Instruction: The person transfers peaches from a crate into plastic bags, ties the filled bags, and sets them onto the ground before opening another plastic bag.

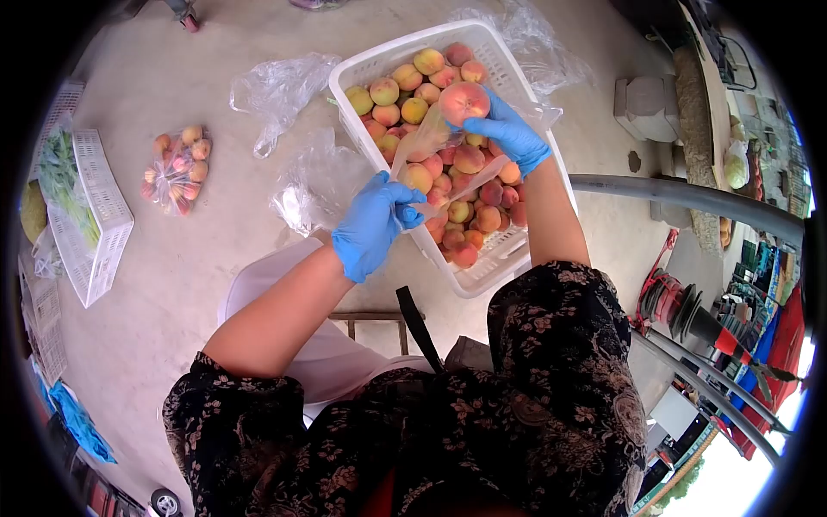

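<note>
Over one crate (413,40), one held peach (464,103)

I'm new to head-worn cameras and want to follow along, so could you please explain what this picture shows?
There is no machine here: a person works with their own two hands, both in blue gloves. The single picture comes from a camera on that person's head, looking forward and down, so the dark floral sleeves are theirs.

The left hand grips a clear plastic bag, which stretches toward the right hand. The right hand holds a peach above a white crate of similar fruit.

On the floor around the crate lie crumpled clear bags. Farther left sit a filled bag of fruit and another crate, with leafy greens.
</note>
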### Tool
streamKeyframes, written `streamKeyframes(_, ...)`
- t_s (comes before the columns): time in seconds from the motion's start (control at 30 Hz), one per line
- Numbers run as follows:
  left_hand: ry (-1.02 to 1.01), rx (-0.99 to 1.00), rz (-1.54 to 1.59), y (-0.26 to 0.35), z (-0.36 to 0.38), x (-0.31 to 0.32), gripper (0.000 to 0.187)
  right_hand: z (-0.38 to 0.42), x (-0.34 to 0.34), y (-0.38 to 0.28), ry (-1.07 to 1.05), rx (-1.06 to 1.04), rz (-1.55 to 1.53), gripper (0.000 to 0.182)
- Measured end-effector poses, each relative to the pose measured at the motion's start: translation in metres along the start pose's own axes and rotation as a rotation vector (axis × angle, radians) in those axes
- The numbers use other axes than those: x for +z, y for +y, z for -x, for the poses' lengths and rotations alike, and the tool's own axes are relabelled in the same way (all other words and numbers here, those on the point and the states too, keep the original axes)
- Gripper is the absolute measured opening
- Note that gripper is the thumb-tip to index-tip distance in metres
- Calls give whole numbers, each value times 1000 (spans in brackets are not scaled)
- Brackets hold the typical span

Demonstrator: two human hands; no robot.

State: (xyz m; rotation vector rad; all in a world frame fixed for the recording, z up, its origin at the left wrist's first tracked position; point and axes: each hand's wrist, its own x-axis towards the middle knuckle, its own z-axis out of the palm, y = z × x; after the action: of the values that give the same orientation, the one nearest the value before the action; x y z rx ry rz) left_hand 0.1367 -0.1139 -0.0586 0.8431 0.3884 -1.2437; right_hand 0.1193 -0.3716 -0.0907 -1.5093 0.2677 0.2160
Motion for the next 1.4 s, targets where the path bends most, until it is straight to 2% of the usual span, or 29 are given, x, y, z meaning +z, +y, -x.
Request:
streamKeyframes(0.03,-52,-33,61,2,-3,-3,32,19,-3,-3,2,-5,120,60)
streamKeyframes(0.07,-11,-104,90,3,-3,-2,28,30,-3,2,-31,29,340,60)
streamKeyframes(0.13,-63,-109,82,5,-4,0,23,49,3,22,-96,108,773,59)
streamKeyframes(0.17,-90,-111,77,5,-3,1,21,57,9,31,-31,144,1047,56)
streamKeyframes(0.23,-35,-58,23,6,0,8,13,64,6,44,103,39,1265,39)
streamKeyframes(0.33,-38,-16,-42,3,-2,9,14,94,-9,34,523,-114,691,23)
streamKeyframes(0.37,-56,-6,-60,1,-3,9,14,107,-20,38,580,-160,651,16)
streamKeyframes(0.43,-12,-11,-50,2,-4,14,14,137,-44,46,725,81,634,20)
streamKeyframes(0.53,-2,-14,-50,1,-9,15,16,159,-71,92,456,511,1244,25)
streamKeyframes(0.63,44,-17,-104,-2,-9,23,19,160,-61,162,365,576,1600,30)
streamKeyframes(0.7,52,-6,-107,-3,-9,25,19,157,-85,250,526,531,1409,31)
streamKeyframes(0.73,28,1,-88,-3,-11,23,19,146,-84,248,606,501,1311,32)
streamKeyframes(0.77,3,6,-68,-4,-12,22,18,140,-88,243,577,522,1260,30)
streamKeyframes(0.83,-6,-6,-79,-4,-12,23,18,130,-69,161,517,572,1159,26)
streamKeyframes(0.87,-13,-9,-80,-3,-13,24,17,128,-83,158,472,480,1015,22)
streamKeyframes(0.97,-5,-16,-123,-2,-16,22,16,126,-72,101,464,316,873,22)
streamKeyframes(1.0,-14,-18,-117,-4,-14,22,16,121,-79,146,296,434,1110,29)
streamKeyframes(1.03,-22,-7,-111,-2,-15,22,16,118,-76,178,246,493,1233,33)
streamKeyframes(1.1,-37,4,-100,-1,-14,21,16,122,-63,234,442,486,1177,41)
streamKeyframes(1.17,-61,6,-90,-1,-12,23,15,121,-65,232,462,534,1107,51)
streamKeyframes(1.2,-104,12,-77,-1,-15,21,15,125,-57,199,276,803,1262,56)
streamKeyframes(1.27,-196,7,-55,-4,-19,13,16,146,-86,230,133,815,1196,53)
streamKeyframes(1.33,-177,21,-59,-3,-19,17,15,155,-93,197,-41,585,1341,45)
streamKeyframes(1.4,-150,29,-63,-1,-16,17,15,154,-101,245,209,595,1193,44)
